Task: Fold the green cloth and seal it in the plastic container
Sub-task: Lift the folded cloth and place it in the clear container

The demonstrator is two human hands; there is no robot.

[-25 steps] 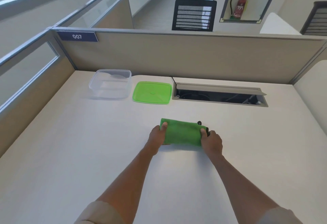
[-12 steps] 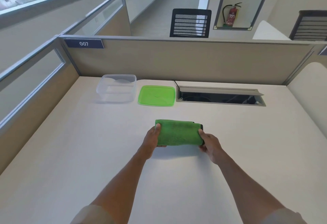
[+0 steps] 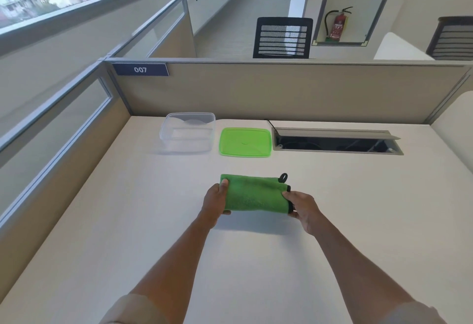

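The left hand point(image 3: 216, 202) pinches the left end of the folded green cloth point(image 3: 253, 194), thumb on top and fingers curled under, while the right hand point(image 3: 303, 208) grips the right end at its black edging, both forearms reaching forward over the pale bench point(image 3: 102, 234). Beyond the left hand the clear plastic container point(image 3: 188, 131) stands open and empty, the green lid point(image 3: 245, 141) lies flat just beside it on the right, and past the right hand an open cable tray point(image 3: 335, 142) is set in the bench, nothing lying between the cloth and the container. The fingers beneath the cloth are hidden, so whether it touches the bench cannot be told, though a shadow lies under it.
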